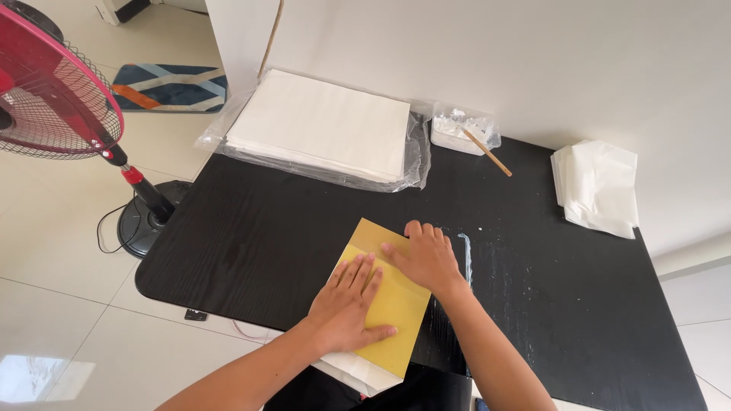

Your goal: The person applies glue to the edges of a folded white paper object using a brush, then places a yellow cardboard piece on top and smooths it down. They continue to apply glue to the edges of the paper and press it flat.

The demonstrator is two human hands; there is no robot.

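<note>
A yellow sheet of paper (396,304), folded over, lies on the black table (259,243) near its front edge. My left hand (346,308) lies flat on the sheet's lower left part, fingers spread. My right hand (426,257) presses flat on the sheet's upper right part, along the fold. Under the yellow sheet a white piece of paper (354,373) sticks out over the table's front edge. Neither hand grips anything.
A large stack of white paper (320,125) on clear plastic sits at the table's back left. A small tub of white paste with a wooden stick (487,152) stands beside it. Folded white sheets (598,186) lie at the back right. A red standing fan (53,91) stands on the floor at left.
</note>
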